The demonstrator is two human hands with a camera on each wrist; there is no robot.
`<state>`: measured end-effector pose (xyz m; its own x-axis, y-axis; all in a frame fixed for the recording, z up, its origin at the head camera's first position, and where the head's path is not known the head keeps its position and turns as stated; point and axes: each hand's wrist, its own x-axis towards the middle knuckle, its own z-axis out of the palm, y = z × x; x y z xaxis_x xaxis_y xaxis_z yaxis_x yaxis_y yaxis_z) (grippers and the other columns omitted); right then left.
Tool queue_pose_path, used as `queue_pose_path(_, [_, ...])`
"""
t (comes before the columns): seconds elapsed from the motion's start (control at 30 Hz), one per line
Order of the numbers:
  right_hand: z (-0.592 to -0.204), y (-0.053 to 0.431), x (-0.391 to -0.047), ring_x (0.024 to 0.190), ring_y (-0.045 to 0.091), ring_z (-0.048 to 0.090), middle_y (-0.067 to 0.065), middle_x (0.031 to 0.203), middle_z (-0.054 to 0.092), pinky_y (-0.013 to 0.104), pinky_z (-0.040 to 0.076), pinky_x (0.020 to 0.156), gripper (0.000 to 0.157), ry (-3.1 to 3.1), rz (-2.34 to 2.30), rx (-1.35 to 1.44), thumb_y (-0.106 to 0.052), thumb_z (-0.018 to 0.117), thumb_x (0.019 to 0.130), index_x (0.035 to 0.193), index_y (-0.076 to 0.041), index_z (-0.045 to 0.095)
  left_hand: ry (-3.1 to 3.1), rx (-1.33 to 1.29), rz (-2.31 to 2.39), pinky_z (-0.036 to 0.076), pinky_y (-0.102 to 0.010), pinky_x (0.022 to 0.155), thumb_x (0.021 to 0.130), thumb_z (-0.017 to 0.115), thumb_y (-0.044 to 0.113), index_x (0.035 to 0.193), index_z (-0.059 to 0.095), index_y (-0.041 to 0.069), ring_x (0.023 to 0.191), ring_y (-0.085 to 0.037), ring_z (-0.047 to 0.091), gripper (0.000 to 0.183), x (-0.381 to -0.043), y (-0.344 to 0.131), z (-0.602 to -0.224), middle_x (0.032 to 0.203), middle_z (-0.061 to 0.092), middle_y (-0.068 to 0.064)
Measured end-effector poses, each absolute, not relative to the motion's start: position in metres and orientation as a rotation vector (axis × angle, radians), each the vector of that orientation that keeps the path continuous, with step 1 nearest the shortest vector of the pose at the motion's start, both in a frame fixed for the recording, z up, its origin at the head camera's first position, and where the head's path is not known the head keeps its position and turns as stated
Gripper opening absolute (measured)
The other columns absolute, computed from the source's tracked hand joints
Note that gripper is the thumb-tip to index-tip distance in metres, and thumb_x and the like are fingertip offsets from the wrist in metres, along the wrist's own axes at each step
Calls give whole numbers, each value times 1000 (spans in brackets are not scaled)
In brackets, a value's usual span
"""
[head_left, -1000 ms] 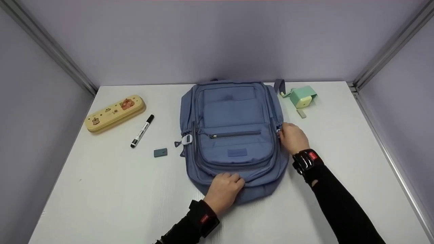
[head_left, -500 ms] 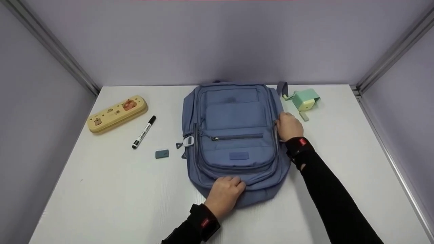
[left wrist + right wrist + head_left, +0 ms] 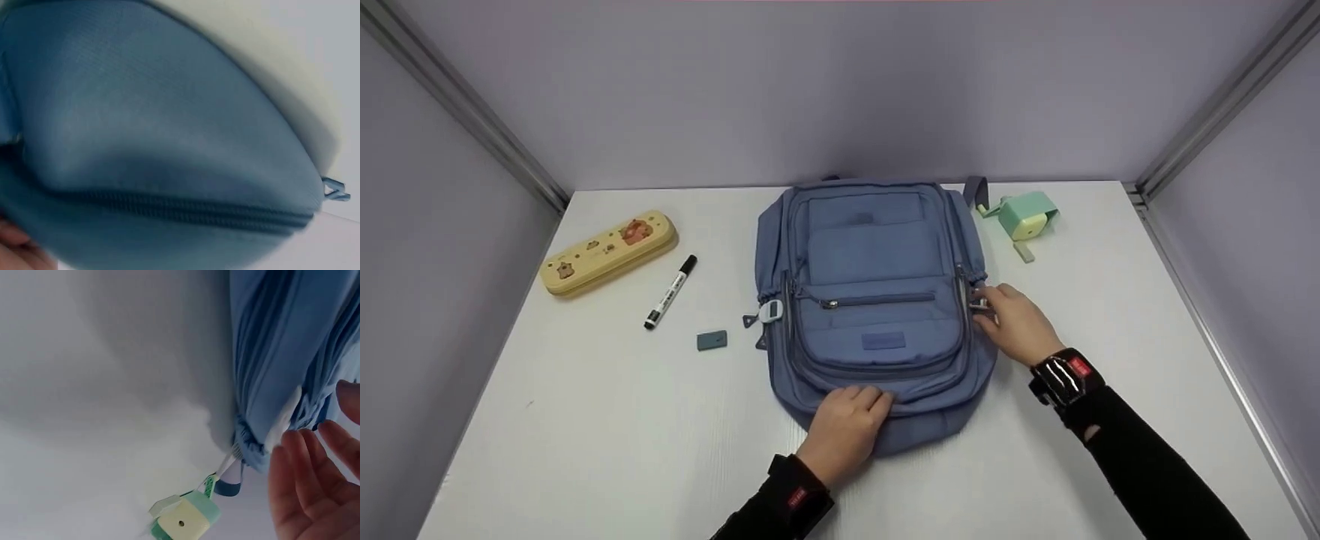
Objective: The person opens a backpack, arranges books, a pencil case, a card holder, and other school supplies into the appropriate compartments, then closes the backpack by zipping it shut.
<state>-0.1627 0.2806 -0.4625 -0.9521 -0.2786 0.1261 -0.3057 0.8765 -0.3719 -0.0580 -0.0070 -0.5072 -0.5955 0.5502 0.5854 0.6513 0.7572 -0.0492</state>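
Note:
A blue backpack (image 3: 877,255) lies front side up on the table, its small front pocket zipper running across the middle. My left hand (image 3: 847,431) grips the bag's lower edge with curled fingers; in the left wrist view, blue fabric (image 3: 169,112) and a dark zipper (image 3: 185,212) fill most of the picture. At the bag's right side, my right hand (image 3: 1020,322) has its thumb apart from its fingers. In the right wrist view, the fingertips (image 3: 292,439) are right at a white buckle (image 3: 284,419) on the bag's side.
To the left lie a yellow pencil case (image 3: 611,253), a black-and-white marker (image 3: 670,292) and a small dark rectangular piece (image 3: 712,340). A green-and-yellow pencil sharpener (image 3: 1026,215) stands behind the right hand, with a small grey-green piece (image 3: 1024,251) beside it. Walls enclose the white table (image 3: 607,420).
My right hand first moved up along the bag's side edge, then came back down and outward, its thumb and fingers now spread apart. My left hand has stayed on the lower edge.

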Motion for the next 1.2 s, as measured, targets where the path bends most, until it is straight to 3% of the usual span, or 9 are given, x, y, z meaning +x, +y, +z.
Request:
queue_pose_path(0.13, [-468, 279, -139, 100, 32, 63, 15, 106, 63, 47, 53, 86, 29, -2853, 571, 737, -10, 78, 83, 109, -3, 67, -2356, -873, -263, 51, -26, 62, 79, 74, 15, 99, 75, 15, 73, -12, 65, 20, -54, -18, -502, 90, 70, 3])
queue_pose_path(0.3, [-475, 283, -123, 95, 22, 60, 7, 102, 63, 39, 51, 82, 27, -2623, 490, 1101, -7, 85, 72, 94, -11, 71, -2359, -850, -343, 52, -27, 62, 81, 78, 18, 102, 75, 13, 75, -13, 67, 22, -46, -34, -500, 99, 71, 0])
queue_pose_path(0.4, [-479, 285, -122, 93, 21, 58, 5, 100, 63, 38, 49, 80, 30, -2529, 429, 1220, -5, 85, 68, 93, -14, 72, -2360, -840, -381, 54, -27, 65, 78, 81, 16, 104, 75, 12, 78, -13, 69, 26, -43, -42, -501, 103, 71, -1])
queue_pose_path(0.53, [-484, 283, -123, 92, 22, 57, 5, 98, 63, 37, 49, 79, 30, -2461, 353, 1279, -5, 85, 67, 93, -15, 74, -2329, -830, -422, 54, -28, 66, 77, 80, 14, 104, 74, 12, 78, -15, 69, 28, -43, -56, -504, 103, 70, -2])
queue_pose_path(0.7, [-488, 276, -128, 96, 23, 58, 4, 96, 62, 38, 48, 80, 24, -2412, 421, 1293, -1, 84, 66, 82, -13, 72, -2262, -787, -463, 54, -29, 64, 74, 75, 7, 106, 73, 9, 74, -18, 68, 31, -56, -87, -507, 100, 70, -6])
queue_pose_path(0.9, [-487, 272, -137, 103, 26, 58, 6, 104, 62, 32, 43, 95, 25, -2447, 670, 1154, -1, 81, 69, 80, -11, 61, -2331, -562, -526, 56, -39, 64, 74, 68, -5, 110, 71, 5, 74, -28, 67, 37, -102, -154, -500, 106, 71, -16])
queue_pose_path(0.97, [-487, 270, -137, 108, 29, 59, 9, 110, 63, 23, 40, 103, 24, -2477, 766, 1088, 1, 79, 73, 81, -9, 59, -2439, -420, -547, 55, -46, 71, 78, 66, -7, 114, 69, 4, 81, -35, 66, 37, -121, -184, -494, 115, 68, -21])
queue_pose_path(1.07, [-487, 266, -136, 112, 32, 61, 12, 115, 66, 16, 38, 107, 22, -2531, 875, 979, 4, 75, 77, 84, -8, 57, -2654, -158, -548, 48, -60, 93, 86, 63, -4, 126, 61, 0, 107, -47, 59, 40, -151, -233, -481, 136, 55, -28])
queue_pose_path(1.2, [-485, 259, -137, 104, 30, 65, 13, 108, 69, 30, 50, 95, 17, -2562, 961, 825, 6, 70, 82, 87, -5, 58, -2952, 212, -521, 19, -71, 115, 95, 53, 7, 147, 38, -3, 141, -56, 26, 54, -184, -295, -471, 157, 23, -34])
